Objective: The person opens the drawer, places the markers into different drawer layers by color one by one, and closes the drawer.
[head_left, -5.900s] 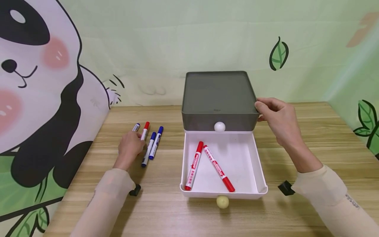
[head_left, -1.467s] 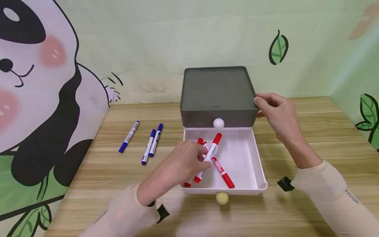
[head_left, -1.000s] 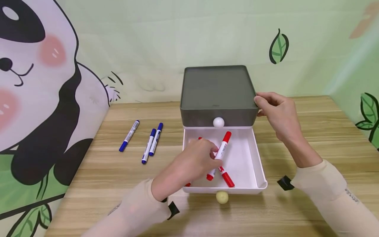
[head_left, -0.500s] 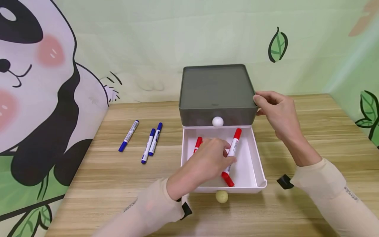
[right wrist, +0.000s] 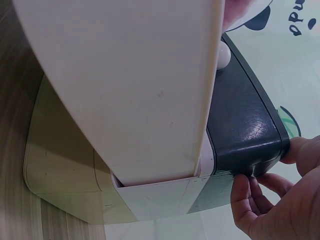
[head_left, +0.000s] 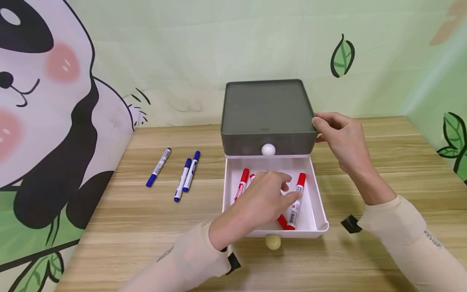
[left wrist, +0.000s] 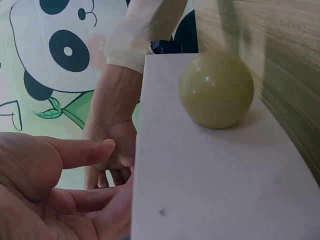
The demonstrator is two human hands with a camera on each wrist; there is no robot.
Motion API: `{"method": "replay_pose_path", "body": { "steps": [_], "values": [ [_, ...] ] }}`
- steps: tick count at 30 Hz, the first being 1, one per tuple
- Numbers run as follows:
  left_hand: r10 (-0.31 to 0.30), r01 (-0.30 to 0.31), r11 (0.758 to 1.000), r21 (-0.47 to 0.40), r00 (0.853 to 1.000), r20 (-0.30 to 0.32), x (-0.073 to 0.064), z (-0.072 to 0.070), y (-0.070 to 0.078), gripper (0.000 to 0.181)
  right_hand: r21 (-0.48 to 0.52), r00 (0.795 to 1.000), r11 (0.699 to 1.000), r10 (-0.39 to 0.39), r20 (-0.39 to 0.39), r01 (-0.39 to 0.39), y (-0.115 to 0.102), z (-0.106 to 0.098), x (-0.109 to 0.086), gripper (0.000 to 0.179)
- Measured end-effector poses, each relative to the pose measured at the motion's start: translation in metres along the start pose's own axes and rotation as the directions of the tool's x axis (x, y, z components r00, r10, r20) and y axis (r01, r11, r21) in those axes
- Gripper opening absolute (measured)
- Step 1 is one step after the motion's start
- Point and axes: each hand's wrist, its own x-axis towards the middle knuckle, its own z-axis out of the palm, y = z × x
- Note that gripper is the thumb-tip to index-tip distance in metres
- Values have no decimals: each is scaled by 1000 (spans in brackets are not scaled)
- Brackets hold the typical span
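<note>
A desktop drawer box has a dark grey top (head_left: 268, 107) and a pulled-out white drawer (head_left: 318, 202) with a yellow ball knob (head_left: 273, 242). My left hand (head_left: 260, 196) is over the drawer, thumb and fingers spread apart. Just beyond its fingertips a red-capped whiteboard marker (head_left: 296, 205) lies in the drawer. Another red marker (head_left: 242, 184) lies at the drawer's left side; a third red marker (head_left: 282, 222) is mostly hidden under my left hand. My right hand (head_left: 344, 140) pinches the right front corner of the grey top, thumb above and fingers curled below.
To the left of the box, three blue-capped markers lie on the wooden table: one apart (head_left: 159, 167), a pair side by side, the nearer one (head_left: 182, 180) and the farther one (head_left: 191, 171). A white ball knob (head_left: 268, 149) sticks out from the grey front. A printed cloth wall stands behind.
My left hand carried a red marker from the table into the drawer, moved it rightward, and let it go at the drawer's right side. My right hand stayed on the grey corner.
</note>
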Motion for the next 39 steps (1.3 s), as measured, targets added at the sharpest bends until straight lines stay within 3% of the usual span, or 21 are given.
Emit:
{"method": "replay_pose_path", "body": {
  "steps": [6, 21, 32, 39],
  "values": [
    [35, -35, 999, 17, 999, -16, -9, -5, -2, 37, 2, 1000, 1000, 0, -9, 0, -1, 0, 0, 40],
    [81, -85, 995, -61, 994, -71, -37, -9, -6, 29, 6, 1000, 1000, 2, -9, -2, 0, 1, 0, 40],
    [188, -205, 976, -78, 964, -188, -70, -10, -15, 23, 3, 1000, 1000, 2, -14, -2, -1, 2, 0, 40],
    [182, -201, 977, -78, 964, -195, -88, -5, -21, 25, 11, 1000, 1000, 7, -15, -7, -1, 2, 0, 39]
  ]
}}
